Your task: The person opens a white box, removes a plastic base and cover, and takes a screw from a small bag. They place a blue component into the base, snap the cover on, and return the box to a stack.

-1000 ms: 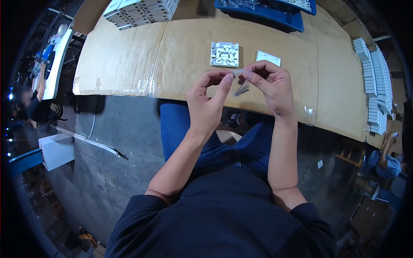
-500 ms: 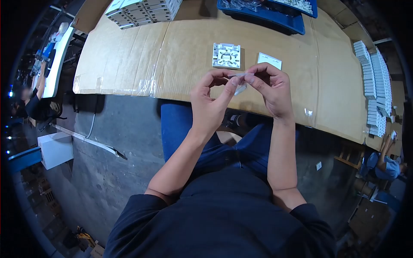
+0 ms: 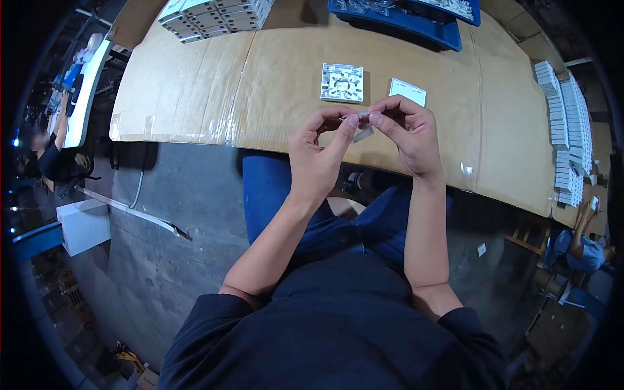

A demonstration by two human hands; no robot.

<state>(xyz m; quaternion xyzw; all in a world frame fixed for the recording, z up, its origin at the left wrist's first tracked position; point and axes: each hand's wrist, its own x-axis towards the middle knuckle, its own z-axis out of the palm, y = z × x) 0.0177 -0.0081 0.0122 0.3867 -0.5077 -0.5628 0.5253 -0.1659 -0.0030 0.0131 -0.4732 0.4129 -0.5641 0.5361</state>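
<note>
Between my two hands is a small clear plastic bag, pinched along its upper edge. My left hand grips one side with thumb and forefinger. On the other side, the thumb and forefinger of my right hand close on the same edge. What the bag contains is too small to make out. Just beyond my fingers, a square white plastic box lies with its moulded inside facing up. To its right rests a flat white cover with small print on it.
Cardboard covers the table. Stacked white boxes stand at the back left. Blue trays at the back hold bagged and loose small parts. More white boxes line the right edge. Another person sits far left, and one far right.
My fingertips have shifted slightly on the bag, and its upper edge looks more bunched between them. The box and cover stay where they were.
</note>
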